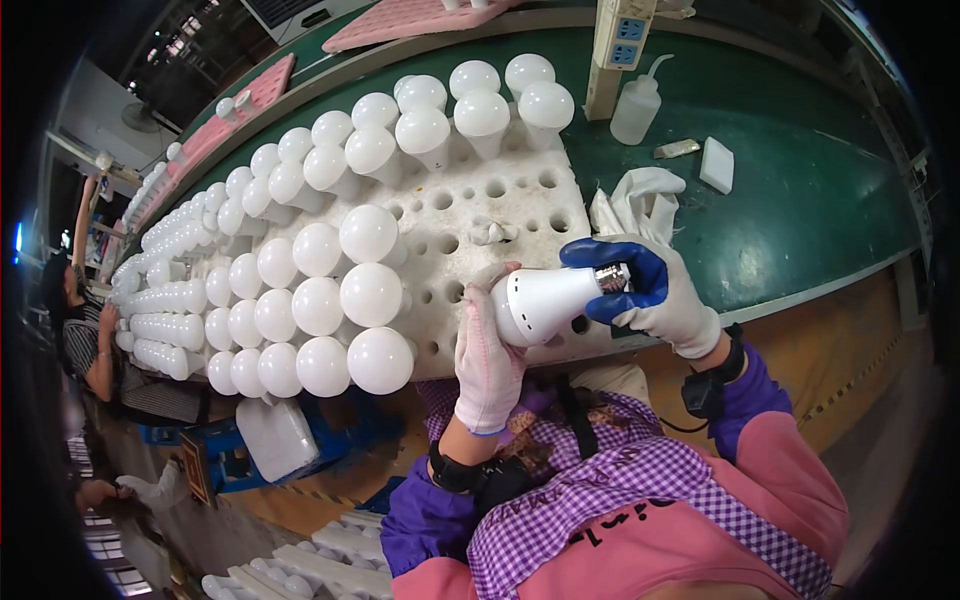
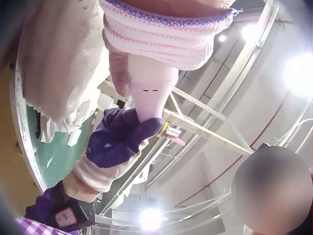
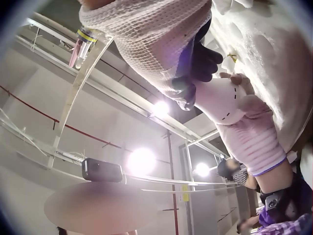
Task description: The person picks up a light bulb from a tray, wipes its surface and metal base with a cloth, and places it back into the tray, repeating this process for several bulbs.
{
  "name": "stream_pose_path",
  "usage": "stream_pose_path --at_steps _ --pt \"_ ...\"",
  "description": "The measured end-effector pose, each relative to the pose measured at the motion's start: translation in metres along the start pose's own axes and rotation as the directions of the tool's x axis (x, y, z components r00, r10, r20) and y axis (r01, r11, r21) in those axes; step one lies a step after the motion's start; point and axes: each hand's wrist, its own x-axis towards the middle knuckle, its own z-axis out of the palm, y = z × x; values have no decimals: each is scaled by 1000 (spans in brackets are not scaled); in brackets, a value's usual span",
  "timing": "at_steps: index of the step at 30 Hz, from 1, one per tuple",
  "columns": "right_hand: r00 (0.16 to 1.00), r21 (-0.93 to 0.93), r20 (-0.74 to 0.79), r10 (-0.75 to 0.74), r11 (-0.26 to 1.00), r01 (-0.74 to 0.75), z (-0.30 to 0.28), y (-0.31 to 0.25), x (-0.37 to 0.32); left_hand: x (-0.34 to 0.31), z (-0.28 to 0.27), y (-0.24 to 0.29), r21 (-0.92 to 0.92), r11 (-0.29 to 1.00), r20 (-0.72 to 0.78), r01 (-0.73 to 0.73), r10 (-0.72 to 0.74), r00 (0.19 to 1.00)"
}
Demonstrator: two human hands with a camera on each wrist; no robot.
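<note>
A white LED light bulb (image 1: 553, 303) lies sideways between both hands, its metal screw base toward the right. My left hand (image 1: 490, 350), in a white and pink fingerless-tipped glove, grips the rounded dome end. My right hand (image 1: 655, 295), in a white glove with blue coated fingers, pinches the bulb near its screw base between thumb and fingers. In the left wrist view, small dark slots show on the bulb housing (image 2: 150, 93). From the right wrist, the bulb (image 3: 217, 100) spans the two gloves. Below it is a white foam tray (image 1: 470, 210) with round holes.
Rows of upright bulbs (image 1: 370, 290) fill the tray's left and back. On the green table (image 1: 770, 220) are a squeeze bottle (image 1: 636, 108), a white block (image 1: 716, 165) and a crumpled cloth (image 1: 645, 205). A post with sockets (image 1: 625, 45) rises behind. Another person (image 1: 85, 340) is at far left.
</note>
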Motion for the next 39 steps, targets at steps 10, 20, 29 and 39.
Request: stream_pose_path --at_steps 10,20,29,39 --pt "991 -186 -3 -135 974 132 7 15 -4 -8 -4 1 405 889 24 -214 224 974" --pt "954 -589 60 -294 761 272 21 19 -7 -4 -5 5 199 972 -176 -123 159 971" --pt "993 -313 -53 -108 946 86 24 22 -8 -7 -16 12 -22 999 -37 41 -42 998" --pt "981 -275 35 190 946 -173 8 11 10 -22 -28 -2 594 786 -7 -171 217 976"
